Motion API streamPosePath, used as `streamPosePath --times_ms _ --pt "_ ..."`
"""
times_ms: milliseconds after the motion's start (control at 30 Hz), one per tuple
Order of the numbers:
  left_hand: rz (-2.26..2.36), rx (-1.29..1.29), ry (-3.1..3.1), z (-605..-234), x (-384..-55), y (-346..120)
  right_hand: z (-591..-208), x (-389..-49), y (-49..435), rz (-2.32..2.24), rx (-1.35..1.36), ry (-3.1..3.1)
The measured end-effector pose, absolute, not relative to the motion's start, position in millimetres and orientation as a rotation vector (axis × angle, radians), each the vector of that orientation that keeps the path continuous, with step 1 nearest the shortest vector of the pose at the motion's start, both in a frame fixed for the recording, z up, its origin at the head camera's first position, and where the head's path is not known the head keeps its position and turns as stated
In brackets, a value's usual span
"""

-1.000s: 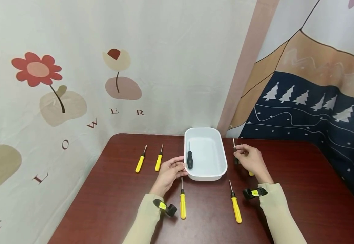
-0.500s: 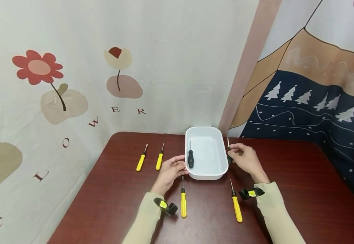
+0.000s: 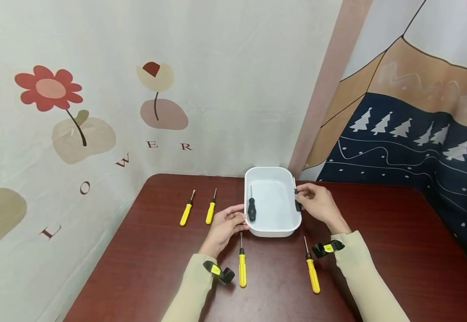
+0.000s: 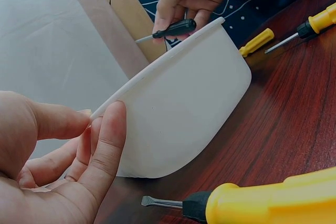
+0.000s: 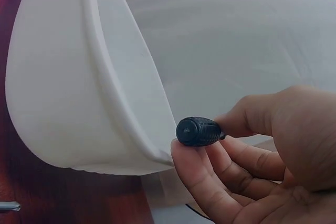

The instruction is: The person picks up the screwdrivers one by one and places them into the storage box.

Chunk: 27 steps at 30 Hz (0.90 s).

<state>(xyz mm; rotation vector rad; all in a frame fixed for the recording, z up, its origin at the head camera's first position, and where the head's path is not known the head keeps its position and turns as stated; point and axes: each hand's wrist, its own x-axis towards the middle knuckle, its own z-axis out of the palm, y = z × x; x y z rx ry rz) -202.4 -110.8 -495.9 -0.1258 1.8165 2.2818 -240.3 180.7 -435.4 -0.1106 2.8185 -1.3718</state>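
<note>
A white rectangular tray (image 3: pixel 273 233) stands at the back of the table. My left hand (image 3: pixel 224 226) pinches its rim at the near left; the left wrist view shows the thumb and fingers on either side of the rim. Inside the tray, along its left wall, lies a black-handled screwdriver (image 3: pixel 251 210). My right hand (image 3: pixel 317 203) holds a second black-handled screwdriver (image 5: pixel 197 131) between thumb and fingers, at the tray's right rim. That handle (image 4: pixel 178 28) appears above the rim in the left wrist view.
Two yellow screwdrivers (image 3: pixel 185 213) (image 3: pixel 210 212) lie left of the tray. Another yellow screwdriver (image 3: pixel 242 268) lies before it, and one more (image 3: pixel 313 273) at the near right. The left wrist view also shows a yellow handle (image 4: pixel 257 42) beyond the tray. A printed curtain (image 3: pixel 225 89) hangs behind the table.
My right hand has moved left with the black screwdriver, from the table right of the tray to the tray's right rim. The left hand has kept its place on the rim.
</note>
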Motion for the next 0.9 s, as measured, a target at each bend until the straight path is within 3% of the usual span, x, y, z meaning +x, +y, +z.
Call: streamPosePath --times_ms 900 --pt "2.294 -0.129 1.805 -497.5 -201.7 -111.4 -426.3 -274.5 142.4 -1.239 -0.106 2.73"
